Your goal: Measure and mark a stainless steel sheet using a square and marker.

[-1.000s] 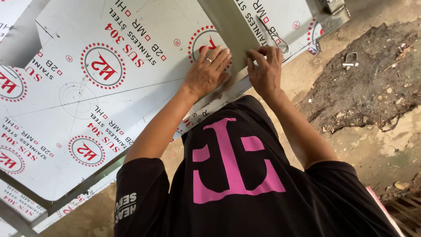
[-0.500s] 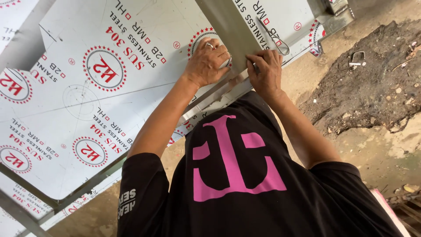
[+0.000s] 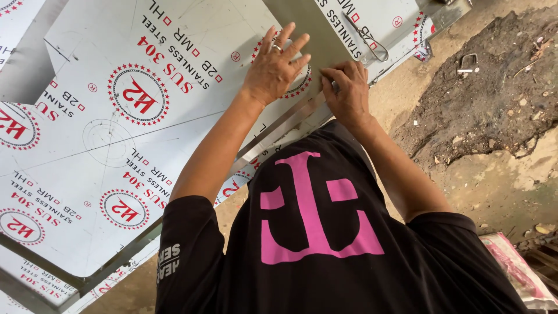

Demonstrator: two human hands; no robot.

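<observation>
A big stainless steel sheet [image 3: 145, 145] with white protective film and red round stamps lies in front of me. A bare grey metal strip [image 3: 302, 23] runs slantwise across its far part. My left hand [image 3: 278, 64], with a ring on one finger, lies flat on the sheet just left of the strip, fingers spread. My right hand [image 3: 349, 87] is at the strip's near end by the sheet's edge, its fingers curled and bunched on it. Whatever is under those fingertips stays hidden. My black shirt with a pink emblem [image 3: 314, 209] fills the bottom of the view.
A thin wire-like metal tool [image 3: 366, 38] rests on the sheet beyond my right hand. To the right lie a mound of dark soil [image 3: 494, 87], a small metal bracket [image 3: 468, 61] and bare ground. A pink-and-white sack [image 3: 514, 264] sits at the lower right.
My left hand has gone from curled over the strip to flat with spread fingers. My right hand keeps its place at the strip's end. The view has shifted slightly.
</observation>
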